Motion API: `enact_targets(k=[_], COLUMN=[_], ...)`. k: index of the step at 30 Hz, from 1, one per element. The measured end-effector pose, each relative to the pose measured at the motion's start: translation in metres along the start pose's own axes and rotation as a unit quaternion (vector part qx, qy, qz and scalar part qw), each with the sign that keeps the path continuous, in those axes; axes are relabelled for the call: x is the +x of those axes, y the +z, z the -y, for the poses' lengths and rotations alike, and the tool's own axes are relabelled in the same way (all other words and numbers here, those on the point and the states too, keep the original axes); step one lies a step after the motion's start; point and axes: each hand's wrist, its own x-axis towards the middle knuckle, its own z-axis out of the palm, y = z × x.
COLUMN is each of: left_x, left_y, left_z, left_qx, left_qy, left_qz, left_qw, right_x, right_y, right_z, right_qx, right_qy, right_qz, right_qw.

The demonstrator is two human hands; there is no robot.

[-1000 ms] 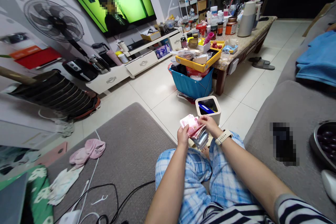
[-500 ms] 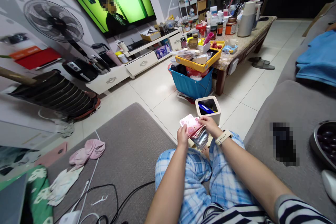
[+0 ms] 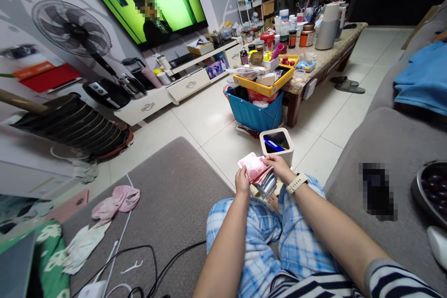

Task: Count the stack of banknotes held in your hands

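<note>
A fanned stack of banknotes [image 3: 254, 166], pink on top with greyish and bluish notes beneath, is held between my two hands above my knees. My left hand [image 3: 242, 180] pinches its left edge, thumb on top. On the other side my right hand [image 3: 277, 166] grips the upper right of the stack, and the lower notes [image 3: 268, 184] spread out under its fingers. A pale watch band [image 3: 297, 182] circles my right wrist. Just beyond the notes stands a cream bin [image 3: 287, 154] with something blue inside.
Grey sofa cushions [image 3: 167, 195] lie on both sides, with cables and a pink cloth [image 3: 117, 202] on the left. A phone-like blurred dark object [image 3: 377, 191] and a bowl [image 3: 419, 191] of dark round fruit sit right. Ahead are a blue basket [image 3: 256, 114] and a cluttered table [image 3: 349, 39].
The top pink notes have shifted slightly in my fingers, tilting a little to the left. Both hands stay almost where they were, still on the banknotes.
</note>
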Motion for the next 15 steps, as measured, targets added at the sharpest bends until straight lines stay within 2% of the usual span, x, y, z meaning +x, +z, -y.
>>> enact_targets(k=[9,15], left_x=[0.0057,0.0], left_y=[-0.0044,0.0003], left_z=[0.0057,0.001], left_qx=[0.006,0.0], left_qy=[0.025,0.01], left_qz=[0.002,-0.004], left_qw=[1.0,1.0], right_x=[0.0011,0.0005], right_y=[0.0007,-0.0002], right_z=[-0.0017,-0.001], right_qx=[0.009,-0.007], right_qy=[0.007,0.003], right_qz=[0.0,0.004], right_qw=[1.0,1.0])
